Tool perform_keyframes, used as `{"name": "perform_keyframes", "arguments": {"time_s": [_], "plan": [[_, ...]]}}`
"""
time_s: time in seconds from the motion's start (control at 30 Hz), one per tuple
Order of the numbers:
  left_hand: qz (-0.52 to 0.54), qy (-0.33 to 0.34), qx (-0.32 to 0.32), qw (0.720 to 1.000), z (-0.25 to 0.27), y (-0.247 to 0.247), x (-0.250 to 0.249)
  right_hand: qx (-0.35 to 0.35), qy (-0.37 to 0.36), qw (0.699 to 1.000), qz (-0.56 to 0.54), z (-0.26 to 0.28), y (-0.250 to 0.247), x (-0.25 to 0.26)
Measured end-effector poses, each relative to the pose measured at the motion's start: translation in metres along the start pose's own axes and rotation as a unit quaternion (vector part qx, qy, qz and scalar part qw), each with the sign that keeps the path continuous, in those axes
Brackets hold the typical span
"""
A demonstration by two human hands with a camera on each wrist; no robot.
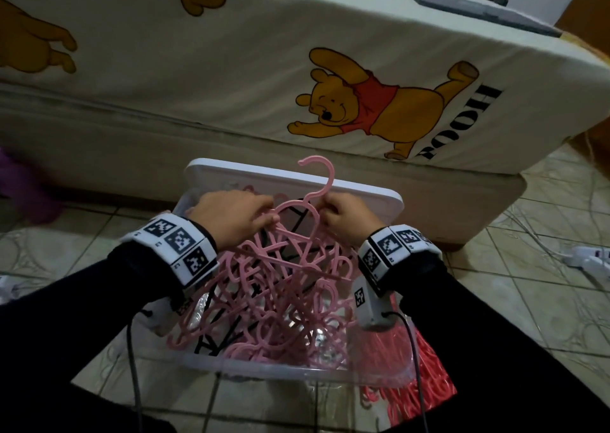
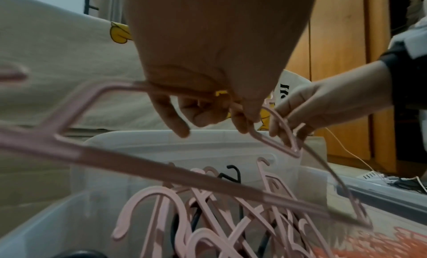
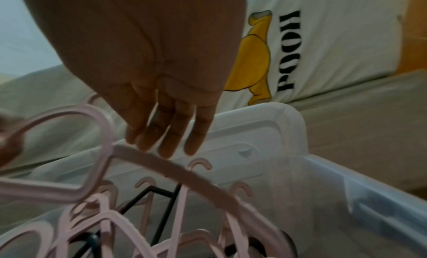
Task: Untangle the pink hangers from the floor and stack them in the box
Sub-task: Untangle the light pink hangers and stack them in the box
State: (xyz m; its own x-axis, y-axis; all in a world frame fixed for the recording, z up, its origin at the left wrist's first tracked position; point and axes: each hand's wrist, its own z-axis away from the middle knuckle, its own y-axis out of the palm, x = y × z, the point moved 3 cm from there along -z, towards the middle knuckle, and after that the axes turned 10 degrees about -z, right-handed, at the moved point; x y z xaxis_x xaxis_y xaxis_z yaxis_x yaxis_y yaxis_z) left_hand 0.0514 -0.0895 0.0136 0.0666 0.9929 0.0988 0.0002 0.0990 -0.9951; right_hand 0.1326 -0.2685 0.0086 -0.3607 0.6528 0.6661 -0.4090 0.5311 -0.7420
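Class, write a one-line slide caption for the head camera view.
Both hands, left hand and right hand, hold a pink hanger above a clear box of tangled hangers beside a bed.

The head camera is looking steeply down from above at a clear plastic storage box [image 1: 297, 371] on the tiled floor [image 1: 528, 304], with a bed in a cartoon-bear sheet [image 1: 231, 79] filling the upper frame. The left wrist camera is sitting very close under the left hand [image 2: 208, 64], facing forward along it towards the bed and slightly rightwards, catching the right hand [image 2: 323, 105] across from it. The right wrist camera is looking along the right hand [image 3: 148, 64], equally close, towards the bed. All three views are sharing the box's interior, its white lid [image 3: 265, 126] propped behind, and the tangled pale pink plastic hangers [image 1: 280, 287].
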Motion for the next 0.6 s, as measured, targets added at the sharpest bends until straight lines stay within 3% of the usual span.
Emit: {"name": "perform_keyframes", "arguments": {"time_s": [0.13,0.27,0.4,0.6], "plan": [[-0.052,-0.005,-0.054,0.997,-0.003,-0.002,0.009,-0.056,0.096,0.994,0.023,-0.007,-0.015,-0.039],[-0.056,-0.041,-0.072,0.995,-0.003,-0.005,0.021,0.035,0.195,0.967,0.159,-0.007,-0.006,-0.084],[-0.036,-0.059,-0.094,0.993,-0.003,-0.008,0.031,0.114,0.191,0.961,0.167,-0.001,0.036,-0.104],[0.020,-0.105,-0.136,0.985,-0.003,-0.012,0.034,0.056,0.209,0.974,0.061,-0.002,0.067,-0.097]]}}
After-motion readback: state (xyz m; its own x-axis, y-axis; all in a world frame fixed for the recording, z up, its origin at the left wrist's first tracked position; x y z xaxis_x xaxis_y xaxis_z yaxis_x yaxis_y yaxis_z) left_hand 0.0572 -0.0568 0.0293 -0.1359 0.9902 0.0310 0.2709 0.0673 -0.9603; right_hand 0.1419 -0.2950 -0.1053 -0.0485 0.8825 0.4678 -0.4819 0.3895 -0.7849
